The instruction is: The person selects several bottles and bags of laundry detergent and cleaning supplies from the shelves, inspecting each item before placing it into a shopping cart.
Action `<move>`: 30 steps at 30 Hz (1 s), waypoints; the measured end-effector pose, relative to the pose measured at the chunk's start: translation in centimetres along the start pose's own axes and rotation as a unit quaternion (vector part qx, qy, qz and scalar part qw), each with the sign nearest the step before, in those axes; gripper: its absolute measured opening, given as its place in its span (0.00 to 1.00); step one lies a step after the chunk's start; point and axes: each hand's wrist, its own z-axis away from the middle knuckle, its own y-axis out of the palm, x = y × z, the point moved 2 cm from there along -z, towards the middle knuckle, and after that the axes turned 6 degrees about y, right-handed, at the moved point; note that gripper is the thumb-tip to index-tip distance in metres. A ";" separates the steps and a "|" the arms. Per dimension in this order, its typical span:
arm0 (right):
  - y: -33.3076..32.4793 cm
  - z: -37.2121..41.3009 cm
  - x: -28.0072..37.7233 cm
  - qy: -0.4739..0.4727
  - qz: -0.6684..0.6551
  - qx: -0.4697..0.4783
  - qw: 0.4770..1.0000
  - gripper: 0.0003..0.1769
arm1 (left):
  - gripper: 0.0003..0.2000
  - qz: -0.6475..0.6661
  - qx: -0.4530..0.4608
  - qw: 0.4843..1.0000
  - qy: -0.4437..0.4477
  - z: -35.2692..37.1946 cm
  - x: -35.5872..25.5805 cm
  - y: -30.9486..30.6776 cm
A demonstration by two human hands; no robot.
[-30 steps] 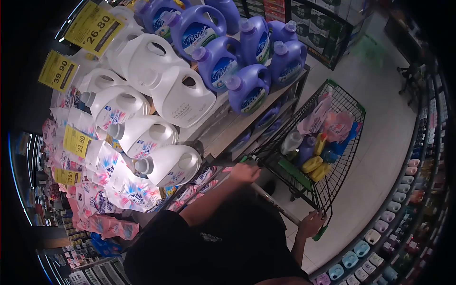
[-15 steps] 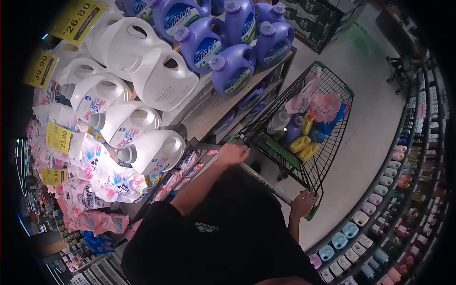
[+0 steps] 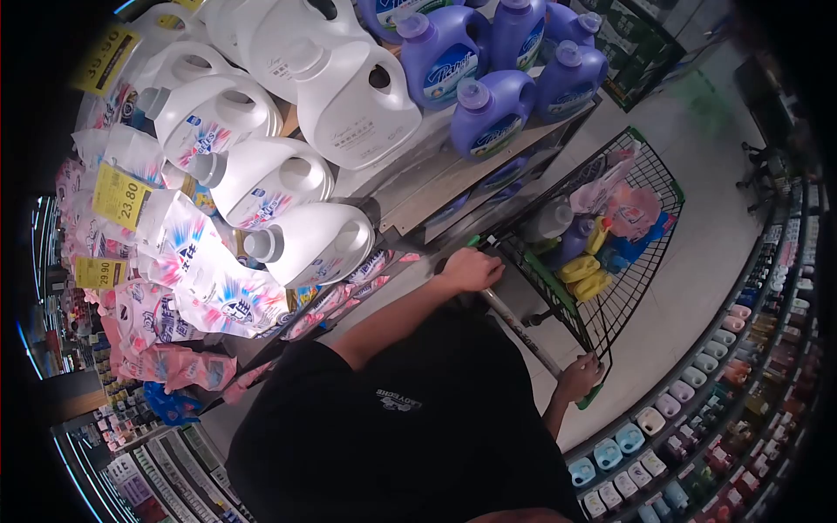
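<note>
Both hands are on the push bar [image 3: 523, 333] of a wire shopping cart [image 3: 629, 301]. My left hand [image 3: 471, 270] is closed around the bar's end nearer the display shelf. Around the other end, by a green corner piece, my right hand [image 3: 580, 376] is closed. In the cart lie yellow bottles [image 3: 582, 272], a purple bottle [image 3: 574, 241], a clear whitish bottle [image 3: 551, 220], a pink bag [image 3: 635, 209] and a blue package [image 3: 658, 228].
Left of the cart, a shelf holds white detergent jugs [image 3: 357, 105], purple detergent jugs [image 3: 493, 113] and detergent bags [image 3: 227, 296] with yellow price tags [image 3: 120, 196]. Shelves of bottles [image 3: 649, 421] curve along the right. Tiled floor [image 3: 697, 270] runs between. A dark wheeled object stands farther up the aisle.
The jugs on the display have shifted up and to the right in view. My hands and the cart appear farther right and slightly lower, with both hands still on the bar.
</note>
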 end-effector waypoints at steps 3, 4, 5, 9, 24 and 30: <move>0.0 -0.4 0.3 -0.003 0.006 0.007 1.000 0.26 | 0.17 0.037 -0.016 0.999 0.011 -0.2 0.7 0.3; -0.4 -0.4 0.5 0.001 0.006 0.014 1.000 0.26 | 0.17 0.035 -0.005 0.999 0.028 -0.6 1.5 1.0; -0.3 -0.5 0.1 -0.004 0.003 0.014 1.000 0.26 | 0.16 0.036 0.009 0.998 0.048 -1.0 2.1 1.8; -0.9 -0.6 1.0 0.028 -0.025 0.016 0.999 0.26 | 0.17 0.006 0.134 0.985 0.111 -2.8 2.5 1.4; -4.7 -3.4 11.4 -0.084 -0.232 0.044 0.968 0.21 | 0.13 0.104 0.104 0.972 0.184 -2.7 4.3 2.9; 4.8 -11.3 18.3 -0.064 -0.334 0.346 0.875 0.23 | 0.08 0.031 0.148 0.971 0.186 -3.0 3.4 2.1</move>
